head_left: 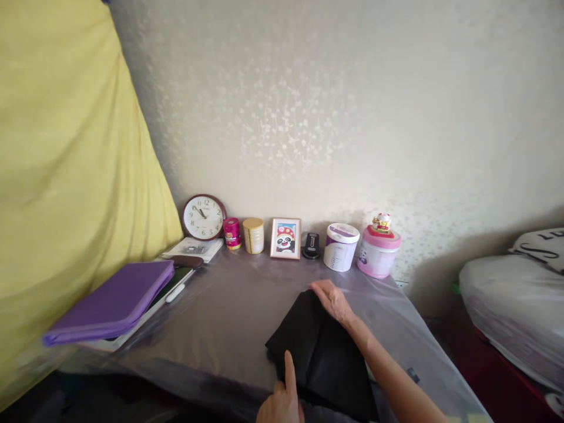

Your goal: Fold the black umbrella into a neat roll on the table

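A black folded sheet (315, 346), like thin smooth fabric, lies at the front of the table with a crease down its middle. Whether it is a bag or a loose cloth, I cannot tell. My right hand (333, 302) is closed on its far corner, fingertips over the edge. At its near left edge is my left hand (282, 402), index finger stretched out against the black fabric. The other left fingers look curled, partly cut off by the frame's bottom, and I see nothing held in them.
Along the wall stand a clock (204, 217), a pink tin (232, 234), a yellow-lidded can (254, 236), a framed panda picture (285, 238), a black device (311, 245), a white tub (341, 247) and a pink tub (379, 252) topped by a cat figurine (381, 223). A purple folder (114, 299) lies left.
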`<state>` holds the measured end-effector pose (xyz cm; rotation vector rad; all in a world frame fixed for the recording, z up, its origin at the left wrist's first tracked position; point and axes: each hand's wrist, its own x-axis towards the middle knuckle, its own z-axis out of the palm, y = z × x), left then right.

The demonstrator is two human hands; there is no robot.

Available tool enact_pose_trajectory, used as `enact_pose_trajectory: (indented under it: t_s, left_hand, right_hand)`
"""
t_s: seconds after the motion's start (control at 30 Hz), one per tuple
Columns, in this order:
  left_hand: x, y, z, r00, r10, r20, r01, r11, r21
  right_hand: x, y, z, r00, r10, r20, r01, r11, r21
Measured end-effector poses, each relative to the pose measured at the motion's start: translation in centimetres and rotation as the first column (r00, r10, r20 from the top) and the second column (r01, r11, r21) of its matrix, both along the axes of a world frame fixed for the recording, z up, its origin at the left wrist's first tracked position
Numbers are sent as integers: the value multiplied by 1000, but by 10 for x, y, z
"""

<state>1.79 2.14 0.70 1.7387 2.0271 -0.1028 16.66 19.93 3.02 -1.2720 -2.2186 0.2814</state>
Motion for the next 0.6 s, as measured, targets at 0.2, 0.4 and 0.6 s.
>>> enact_pose_trajectory:
  t_s: [0.2,0.4,0.6]
  left_hand:
    - [-4,-2,1,1000,-22,-4,22,1000,21]
    - [-8,-4,10,997,-65,27,63,995,81]
    - [-8,-1,13,995,-93,19,89,986,144]
  right_hand:
    - [-7,1,-4,997,-34,-68,34,999,-9]
    - [64,-21,-2,888,-428,-168,417,904,-97]
    - [77,-92,-9,837,-486,-252,338,821,-459]
